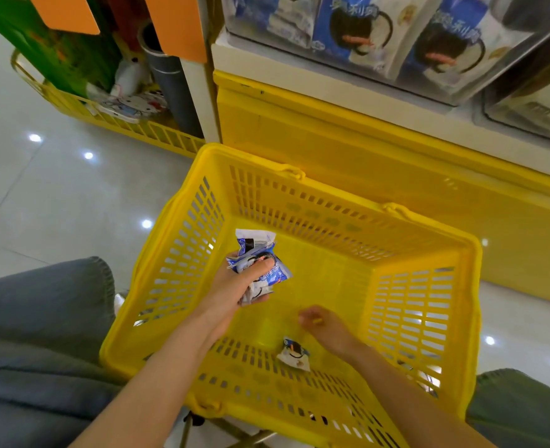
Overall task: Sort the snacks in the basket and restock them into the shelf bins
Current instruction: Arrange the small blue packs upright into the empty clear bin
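Inside the yellow basket (425, 318), over its left half, the left hand (234, 286) grips a bunch of blue-and-white snack packets (267, 266), with the fingers curled round them. Nearer the basket's near wall, the right hand (323, 324) hovers above the basket floor; its fingers are loosely bent and blurred, and nothing shows in them. A single snack packet (294, 354) lies on the basket floor, just left of the right wrist. Beyond the basket's far rim, a clear shelf bin (451, 100) holds matching packets.
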Demonstrator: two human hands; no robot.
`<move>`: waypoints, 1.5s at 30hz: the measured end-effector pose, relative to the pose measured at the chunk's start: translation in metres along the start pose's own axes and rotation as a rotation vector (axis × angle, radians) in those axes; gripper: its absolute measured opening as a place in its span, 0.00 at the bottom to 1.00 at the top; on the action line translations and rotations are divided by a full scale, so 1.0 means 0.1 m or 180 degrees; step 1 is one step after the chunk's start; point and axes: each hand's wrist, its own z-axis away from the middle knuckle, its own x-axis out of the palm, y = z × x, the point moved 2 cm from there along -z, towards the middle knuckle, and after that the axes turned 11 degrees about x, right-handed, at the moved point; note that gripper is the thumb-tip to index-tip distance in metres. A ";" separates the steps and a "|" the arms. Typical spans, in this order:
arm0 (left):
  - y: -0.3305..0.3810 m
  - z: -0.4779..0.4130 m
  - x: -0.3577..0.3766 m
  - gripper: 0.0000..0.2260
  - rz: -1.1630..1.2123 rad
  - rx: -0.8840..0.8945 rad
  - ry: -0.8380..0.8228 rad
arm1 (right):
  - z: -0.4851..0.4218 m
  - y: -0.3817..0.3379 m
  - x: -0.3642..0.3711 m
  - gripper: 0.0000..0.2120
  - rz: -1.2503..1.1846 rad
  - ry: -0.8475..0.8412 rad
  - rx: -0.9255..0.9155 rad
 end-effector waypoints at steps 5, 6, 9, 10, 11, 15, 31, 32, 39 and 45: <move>-0.07 -0.03 -0.04 0.23 -0.0046 0.0035 -0.0044 | -0.10 0.38 0.43 0.17 0.0935 -0.0390 0.0744; -0.08 -0.03 -0.05 0.23 -0.0032 0.0041 -0.0052 | -0.13 0.38 0.45 0.19 0.0771 -0.0318 0.0721; -0.09 -0.02 -0.05 0.24 -0.0027 0.0011 -0.0046 | -0.17 0.29 0.44 0.20 -0.0064 -0.0128 0.0625; -0.08 -0.02 -0.04 0.25 -0.0022 0.0012 -0.0044 | -0.16 0.24 0.40 0.15 -0.0368 -0.0046 0.0632; -0.06 -0.01 -0.03 0.25 -0.0008 0.0022 -0.0031 | -0.15 0.19 0.37 0.11 -0.0600 0.0025 0.0619; 0.06 0.02 0.00 0.28 0.0022 0.0140 0.0024 | 0.00 -0.10 0.07 0.20 -0.0667 0.0216 0.0233; 1.83 0.49 0.28 0.30 -0.0323 0.1403 -0.0784 | 2.49 -2.22 -2.15 0.17 -0.0556 0.2885 -0.3360; 1.93 0.51 0.28 0.31 -0.0365 0.1458 -0.0822 | 2.51 -2.41 -2.25 0.17 -0.0514 0.2977 -0.3392; 2.42 0.54 0.18 0.26 -0.0285 0.1819 -0.0837 | 1.92 -3.55 -2.44 0.18 0.0023 0.2531 -0.2826; 2.60 0.48 0.12 0.32 0.0203 0.1814 -0.0742 | 1.73 -3.76 -2.39 0.16 0.1062 0.2903 -0.2750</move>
